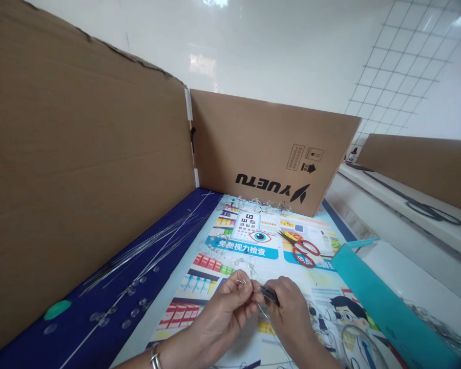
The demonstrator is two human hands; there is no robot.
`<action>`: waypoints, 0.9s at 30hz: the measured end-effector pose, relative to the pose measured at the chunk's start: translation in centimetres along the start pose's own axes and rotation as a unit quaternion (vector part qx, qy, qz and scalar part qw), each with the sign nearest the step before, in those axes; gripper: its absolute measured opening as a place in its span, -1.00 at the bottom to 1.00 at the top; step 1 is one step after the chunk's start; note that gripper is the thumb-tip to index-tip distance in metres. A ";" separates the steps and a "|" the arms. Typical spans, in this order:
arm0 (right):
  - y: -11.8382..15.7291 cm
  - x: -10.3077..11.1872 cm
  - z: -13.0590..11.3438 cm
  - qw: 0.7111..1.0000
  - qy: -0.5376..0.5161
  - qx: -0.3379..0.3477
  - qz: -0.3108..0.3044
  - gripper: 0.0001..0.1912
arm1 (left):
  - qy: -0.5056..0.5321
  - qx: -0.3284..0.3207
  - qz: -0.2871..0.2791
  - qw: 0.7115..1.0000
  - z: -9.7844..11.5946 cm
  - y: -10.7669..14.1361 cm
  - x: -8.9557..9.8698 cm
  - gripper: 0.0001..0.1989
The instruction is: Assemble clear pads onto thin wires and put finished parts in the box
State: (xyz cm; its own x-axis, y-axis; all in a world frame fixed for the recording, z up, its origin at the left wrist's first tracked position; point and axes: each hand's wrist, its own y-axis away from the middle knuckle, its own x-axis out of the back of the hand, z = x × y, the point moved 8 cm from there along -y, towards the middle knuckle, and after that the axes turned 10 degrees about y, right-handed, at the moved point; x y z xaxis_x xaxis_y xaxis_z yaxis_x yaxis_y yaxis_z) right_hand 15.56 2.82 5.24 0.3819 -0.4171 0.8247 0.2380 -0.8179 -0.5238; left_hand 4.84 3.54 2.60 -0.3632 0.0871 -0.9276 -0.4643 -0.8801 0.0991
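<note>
The left hand (230,305) pinches a thin silvery wire (263,311); the right hand (290,310) has its grip clenched on a small dark plier-like tool (269,294) just beside. Beyond them, a curved strand of clear round beads (241,262) looks only partly finished, with loose clear beads (134,312) seemingly unused on the blue-covered counter (96,348).

Upside-down "YUETU" (273,186) and an arrow (311,168) mark the cardboard panel (249,138); a blue banner (242,248) reads "免费视力检查".

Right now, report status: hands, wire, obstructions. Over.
Left hand pinching thin wire. Right hand gripping dark tool, close by. Red-handled scissors beyond, apart from both hands.
</note>
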 end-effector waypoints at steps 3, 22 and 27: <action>0.1 -0.1 -0.1 1.000 -0.016 -0.002 -0.001 -0.90 | 0.013 0.004 -0.004 1.000 -0.2 0.1 -0.2 -0.92; 0.3 -0.8 0.0 0.998 -0.055 -0.026 -0.034 -0.89 | 0.008 0.009 -0.025 1.000 -0.3 0.1 -0.5 -0.90; 0.2 -0.8 0.0 0.998 -0.051 -0.032 -0.037 -0.90 | -0.008 -0.011 -0.020 1.000 0.2 0.0 -0.8 -0.91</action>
State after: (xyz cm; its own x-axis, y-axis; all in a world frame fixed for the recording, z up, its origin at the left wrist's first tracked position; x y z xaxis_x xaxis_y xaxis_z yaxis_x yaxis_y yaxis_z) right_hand 15.32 2.95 4.46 0.4547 -0.3146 0.8333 0.2134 -0.8698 -0.4448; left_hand 4.98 3.59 3.38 -0.3586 0.1296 -0.9245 -0.4602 -0.8861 0.0543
